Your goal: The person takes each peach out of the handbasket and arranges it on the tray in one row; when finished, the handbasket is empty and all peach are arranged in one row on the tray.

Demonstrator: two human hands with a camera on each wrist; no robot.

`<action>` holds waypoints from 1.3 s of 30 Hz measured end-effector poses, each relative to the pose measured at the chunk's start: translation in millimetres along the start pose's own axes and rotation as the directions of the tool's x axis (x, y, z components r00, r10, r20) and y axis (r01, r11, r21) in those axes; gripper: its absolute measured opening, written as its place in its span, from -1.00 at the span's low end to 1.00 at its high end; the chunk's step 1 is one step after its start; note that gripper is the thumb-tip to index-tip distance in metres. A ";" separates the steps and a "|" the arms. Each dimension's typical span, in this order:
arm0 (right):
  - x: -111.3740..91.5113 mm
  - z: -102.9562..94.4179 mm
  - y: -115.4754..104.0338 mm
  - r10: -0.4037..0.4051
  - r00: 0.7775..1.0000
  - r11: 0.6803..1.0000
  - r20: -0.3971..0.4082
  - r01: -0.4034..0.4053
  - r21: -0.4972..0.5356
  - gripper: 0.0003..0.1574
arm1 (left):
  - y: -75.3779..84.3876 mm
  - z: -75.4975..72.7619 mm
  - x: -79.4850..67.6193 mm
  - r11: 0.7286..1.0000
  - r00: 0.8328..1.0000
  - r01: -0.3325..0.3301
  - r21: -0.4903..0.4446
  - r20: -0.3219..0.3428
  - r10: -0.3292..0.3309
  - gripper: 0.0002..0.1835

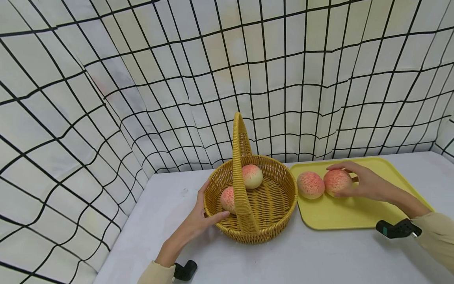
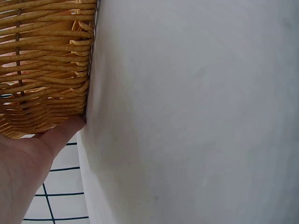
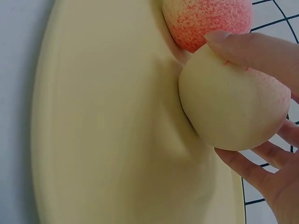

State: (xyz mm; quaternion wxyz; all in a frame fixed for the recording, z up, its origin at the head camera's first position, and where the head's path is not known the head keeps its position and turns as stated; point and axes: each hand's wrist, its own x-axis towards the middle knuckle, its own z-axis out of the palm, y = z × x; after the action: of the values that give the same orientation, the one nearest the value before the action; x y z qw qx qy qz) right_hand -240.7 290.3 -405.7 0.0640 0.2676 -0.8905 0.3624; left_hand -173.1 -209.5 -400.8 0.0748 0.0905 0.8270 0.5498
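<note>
A round wicker basket [image 1: 269, 232] with a tall arched handle stands on the table, two peaches inside: one peach [image 1: 252, 176] toward the back, another peach [image 1: 228, 199] partly hidden behind the handle. My left hand [image 1: 200, 215] grips the basket's left side, thumb over the rim. In the left wrist view its finger lies against the basket's wicker wall [image 2: 46, 70]. Over the yellow tray [image 1: 337, 219], my right hand [image 1: 365, 183] holds a peach [image 1: 337, 182] between thumb and fingers. Just left of it sits another peach [image 1: 311, 185], also visible in the right wrist view.
The tray lies right of the basket, its left edge close to the basket's rim. A white cloth [image 1: 283, 260] covers the table. Behind and to the left rise white walls with black netting [image 1: 213, 79]. Each forearm carries a small black device [image 1: 399, 228].
</note>
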 end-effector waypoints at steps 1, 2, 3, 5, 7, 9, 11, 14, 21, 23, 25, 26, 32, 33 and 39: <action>0.5 -0.2 -0.3 -0.002 1.000 1.000 0.005 0.002 0.003 -0.20 | 0.0 0.0 -0.3 1.000 1.000 0.001 -0.001 -0.001 -0.001 0.26; 0.8 -0.7 -0.3 -0.003 1.000 1.000 0.012 0.003 0.003 -0.20 | 0.0 0.0 -0.5 1.000 1.000 0.001 -0.002 -0.002 -0.001 0.26; 1.0 -1.5 -0.4 -0.004 1.000 1.000 0.018 0.004 0.006 -0.21 | -0.1 0.1 -0.6 1.000 1.000 0.001 -0.001 -0.003 -0.001 0.26; 1.3 -3.3 -0.3 -0.007 0.999 1.000 0.032 0.007 0.013 -0.23 | 0.0 0.2 -0.6 1.000 1.000 0.001 -0.003 -0.006 -0.001 0.26; 1.4 -5.0 -0.1 -0.016 0.999 1.000 0.048 0.015 0.022 -0.24 | 0.0 0.4 -0.5 1.000 1.000 0.001 -0.002 -0.007 -0.001 0.26; 1.8 -5.6 0.1 -0.023 0.998 0.999 0.061 0.021 0.031 -0.24 | -0.2 0.5 -0.6 1.000 1.000 0.002 0.001 -0.008 -0.002 0.26; 2.0 -5.7 -0.3 -0.029 0.997 0.999 0.069 0.027 0.037 -0.23 | -0.2 0.6 -0.9 1.000 1.000 0.003 0.002 -0.008 -0.003 0.26; 2.7 -4.8 -1.2 -0.029 0.997 0.999 0.069 0.027 0.040 -0.22 | -0.3 0.6 -1.3 1.000 1.000 0.004 0.004 -0.010 -0.004 0.26; 3.8 -4.5 -2.9 0.001 0.997 0.999 0.082 -0.005 0.051 -0.22 | 0.2 0.0 -2.4 1.000 1.000 -0.001 0.002 -0.012 0.001 0.26; 4.0 -6.6 -3.9 0.012 0.996 0.998 0.086 -0.017 0.056 -0.22 | 0.0 0.2 -2.0 1.000 1.000 -0.005 0.007 -0.009 0.005 0.25; 5.2 -9.2 -5.3 0.014 0.997 0.998 0.080 -0.019 0.066 -0.22 | -0.4 0.3 -1.4 1.000 1.000 -0.009 0.007 -0.005 0.009 0.25; 6.5 -10.7 -6.2 0.003 0.997 0.997 0.074 -0.009 0.074 -0.21 | -0.7 0.3 -1.2 1.000 1.000 -0.009 0.007 -0.002 0.009 0.25; 25.6 -13.3 -31.9 -0.112 0.994 0.987 0.016 0.110 0.116 -0.25 | -0.4 -0.9 -2.0 1.000 1.000 -0.006 0.009 -0.007 0.006 0.26; 30.8 -11.6 -39.7 -0.127 0.992 0.985 0.008 0.126 0.121 -0.26 | -0.2 -1.3 -2.2 1.000 1.000 -0.005 0.013 -0.009 0.005 0.26; 69.1 9.4 -96.0 -0.221 0.975 0.959 0.011 0.215 0.184 -0.29 | -0.6 -1.3 -1.5 1.000 1.000 -0.012 0.009 0.006 0.012 0.25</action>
State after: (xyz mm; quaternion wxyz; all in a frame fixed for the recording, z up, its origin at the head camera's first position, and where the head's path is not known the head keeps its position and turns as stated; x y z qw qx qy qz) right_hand -248.4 197.1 -332.7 0.0650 0.3745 -0.8197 0.4285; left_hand -172.0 -211.3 -400.9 0.0736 0.0976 0.8287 0.5461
